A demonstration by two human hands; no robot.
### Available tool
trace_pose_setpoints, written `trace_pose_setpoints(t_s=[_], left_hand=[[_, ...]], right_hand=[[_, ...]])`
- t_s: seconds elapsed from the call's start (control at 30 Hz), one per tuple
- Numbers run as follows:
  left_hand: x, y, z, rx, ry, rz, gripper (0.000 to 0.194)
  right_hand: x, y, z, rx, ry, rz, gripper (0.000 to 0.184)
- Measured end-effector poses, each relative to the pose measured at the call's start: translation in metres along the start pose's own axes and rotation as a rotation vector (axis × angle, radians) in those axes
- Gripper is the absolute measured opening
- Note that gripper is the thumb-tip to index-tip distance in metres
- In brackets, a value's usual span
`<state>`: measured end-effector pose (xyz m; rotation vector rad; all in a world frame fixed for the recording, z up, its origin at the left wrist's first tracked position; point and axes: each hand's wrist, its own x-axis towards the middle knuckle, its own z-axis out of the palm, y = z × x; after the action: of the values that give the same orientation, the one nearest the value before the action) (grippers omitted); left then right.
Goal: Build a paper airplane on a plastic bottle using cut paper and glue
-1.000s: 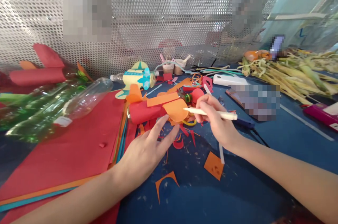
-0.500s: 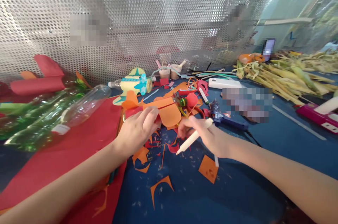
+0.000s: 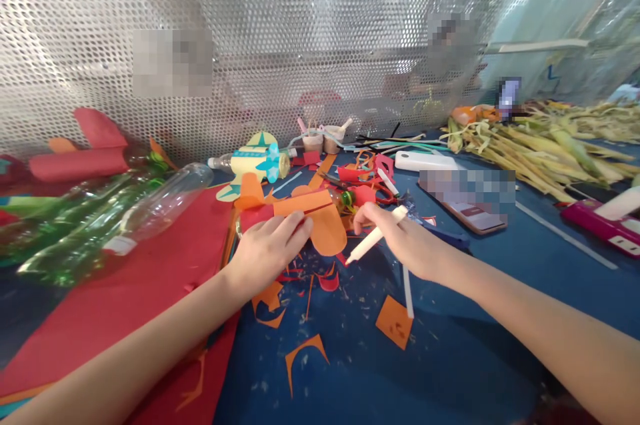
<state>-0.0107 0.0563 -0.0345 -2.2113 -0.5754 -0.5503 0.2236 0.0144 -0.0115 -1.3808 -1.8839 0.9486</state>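
Observation:
A bottle wrapped in orange paper [image 3: 305,201] lies across the middle of the table, its green neck pointing right and an orange flap [image 3: 329,231] hanging off its near side. My left hand [image 3: 270,245] is closed around the near left side of this bottle; the thumb is partly hidden. Just right of the bottle's neck, my right hand [image 3: 407,238] grips a white marker [image 3: 373,243], tip pointing down and left. Its fingers curl close to the neck, and whether they touch it I cannot tell. Orange and red paper scraps [image 3: 270,295] lie below the bottle.
Green and clear plastic bottles [image 3: 165,201] and red paper [image 3: 175,291] lie left. A yellow star-decorated bottle [image 3: 255,158] is behind. Right are a blue glue gun [image 3: 443,235], a phone [image 3: 470,211], corn husks [image 3: 540,145] and a magenta device [image 3: 600,225]. A perforated metal panel [image 3: 320,31] stands behind.
My right hand with the marker has shifted slightly right and up, away from the bottle. My left hand has slid a little down and left on the bottle, and the orange flap shows more.

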Motion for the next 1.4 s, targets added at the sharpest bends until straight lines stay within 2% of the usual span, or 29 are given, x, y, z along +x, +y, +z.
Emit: trace_pose_setpoints(t_s=[0.1, 0.2, 0.27, 0.33, 0.47, 0.6, 0.7, 0.8, 0.87, 1.17, 1.3, 1.4], left_hand=[[0.003, 0.000, -0.007, 0.000, 0.037, 0.066, 0.029], [0.001, 0.007, -0.015, -0.048, 0.062, 0.151, 0.024], [-0.002, 0.015, -0.020, -0.097, 0.055, 0.199, 0.023], [-0.006, 0.025, -0.025, -0.135, 0.032, 0.213, 0.025], [-0.014, 0.040, -0.031, -0.214, -0.104, 0.214, 0.030], [-0.016, 0.048, -0.031, -0.250, -0.234, 0.150, 0.040], [-0.017, 0.052, -0.033, -0.306, -0.267, 0.106, 0.036], [-0.019, 0.054, -0.039, -0.391, -0.359, 0.095, 0.039], [-0.022, 0.056, -0.042, -0.421, -0.406, 0.063, 0.042], [-0.032, 0.062, -0.039, -0.509, -0.380, -0.120, 0.039], [-0.035, 0.064, -0.037, -0.508, -0.308, -0.151, 0.037], [-0.035, 0.064, -0.037, -0.495, -0.303, -0.151, 0.037]], right_hand=[[0.000, -0.003, 0.001, 0.390, -0.034, 0.006, 0.047], [-0.005, -0.008, 0.001, 0.535, 0.061, -0.072, 0.046], [-0.008, -0.010, 0.002, 0.511, 0.096, -0.091, 0.041], [-0.008, -0.009, 0.003, 0.468, 0.009, -0.047, 0.036], [-0.004, -0.006, 0.005, 0.371, -0.220, 0.047, 0.031], [-0.004, -0.004, 0.006, 0.131, -0.311, 0.092, 0.011], [-0.010, -0.001, 0.010, 0.037, -0.225, 0.052, 0.005], [-0.017, 0.004, 0.019, 0.055, -0.058, -0.029, 0.012], [-0.022, 0.006, 0.024, 0.051, 0.000, -0.043, 0.017], [-0.024, 0.009, 0.029, -0.012, 0.051, -0.096, 0.022], [-0.022, 0.012, 0.031, -0.007, 0.026, -0.089, 0.023], [-0.022, 0.013, 0.033, -0.020, 0.012, -0.086, 0.023]])
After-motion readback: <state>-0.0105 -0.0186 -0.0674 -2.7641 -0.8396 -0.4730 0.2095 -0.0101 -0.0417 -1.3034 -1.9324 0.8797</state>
